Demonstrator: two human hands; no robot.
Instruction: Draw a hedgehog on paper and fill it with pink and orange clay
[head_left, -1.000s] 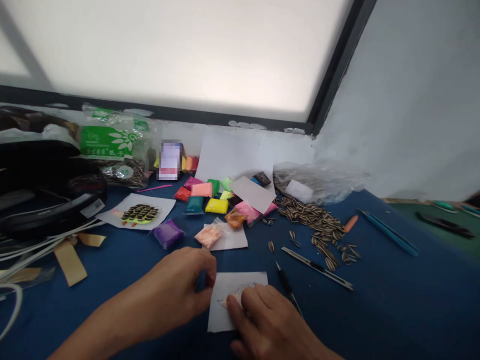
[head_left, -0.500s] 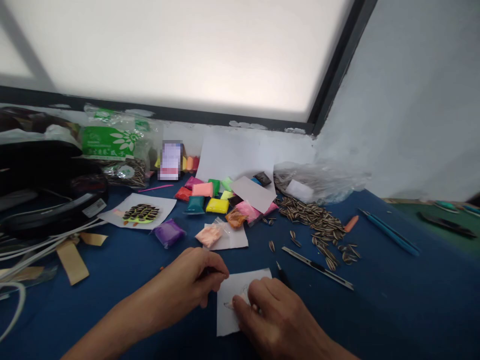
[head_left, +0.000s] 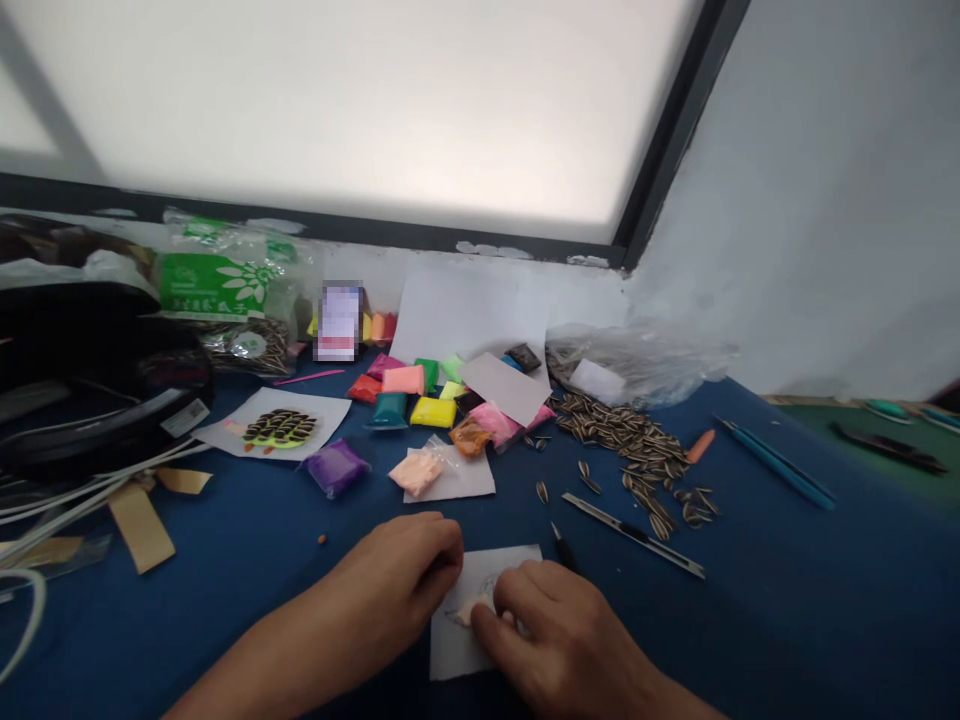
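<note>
A small white sheet of paper (head_left: 457,655) with a pencil drawing lies flat on the blue table. On it sits a bit of pale peach modelling clay (head_left: 471,608), partly covered by the fingers of my right hand (head_left: 559,625). My right thumb and curled forefinger press together over this clay. My left hand (head_left: 416,570) is closed beside the sheet's upper left edge, with fingertips turned inward; whatever they may hold is hidden. An opened packet of peach clay (head_left: 417,472) rests on another white paper piece (head_left: 469,478) beyond my hands.
Behind lie several coloured clay packets, among them a purple one (head_left: 335,467). A utility knife (head_left: 634,535), a pen (head_left: 561,548), and a sunflower seed heap (head_left: 622,430) are to the right. At left, a seed-covered clay piece (head_left: 279,429) lies on paper near white cables (head_left: 97,485).
My left hand has shifted slightly right and down, its fingers curling further inward. My right hand stays over the clay, moved down a little. The view has shifted slightly.
</note>
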